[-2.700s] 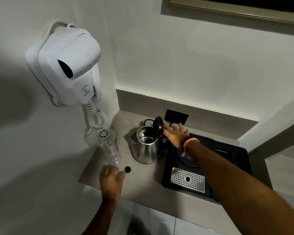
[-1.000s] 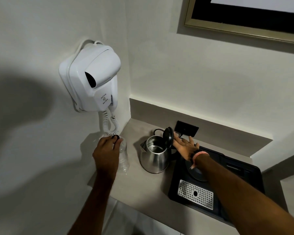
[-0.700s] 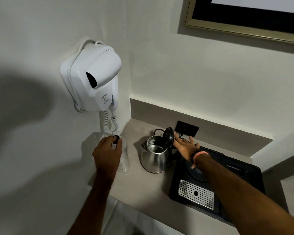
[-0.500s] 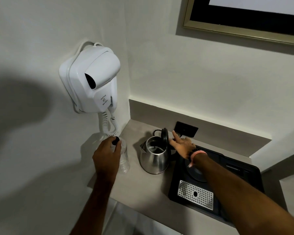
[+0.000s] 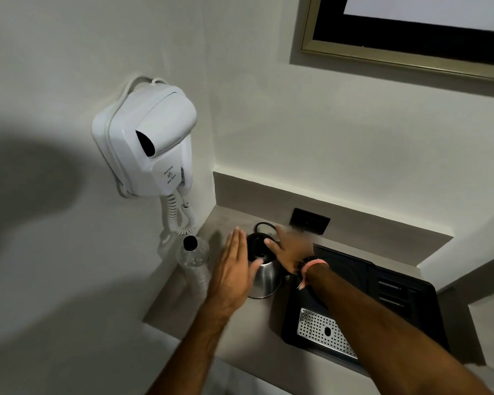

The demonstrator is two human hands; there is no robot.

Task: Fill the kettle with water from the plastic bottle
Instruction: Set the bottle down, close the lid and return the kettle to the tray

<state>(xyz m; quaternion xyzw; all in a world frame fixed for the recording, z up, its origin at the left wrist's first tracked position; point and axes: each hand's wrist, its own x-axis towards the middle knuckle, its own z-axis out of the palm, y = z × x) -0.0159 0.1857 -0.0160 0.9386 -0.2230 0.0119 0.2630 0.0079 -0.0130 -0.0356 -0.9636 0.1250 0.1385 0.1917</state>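
Observation:
The steel kettle (image 5: 264,280) stands on the beige counter (image 5: 240,332) with its black lid (image 5: 257,246) down. My right hand (image 5: 288,252) lies flat on the lid and the handle side, fingers spread. My left hand (image 5: 233,269) is open with straight fingers, just left of the kettle and in front of part of its body. The clear plastic bottle (image 5: 193,260) stands upright to the left with its black cap (image 5: 190,242) on; it looks empty.
A black tray (image 5: 382,303) with a perforated metal drip grid (image 5: 325,332) sits right of the kettle. A white wall hair dryer (image 5: 149,143) with a coiled cord (image 5: 180,218) hangs above the bottle. A black wall socket (image 5: 310,220) is behind the kettle. A framed picture (image 5: 411,38) hangs above.
My right hand has pushed the kettle lid from upright to down. My left hand has let go of the capped bottle and moved right, next to the kettle.

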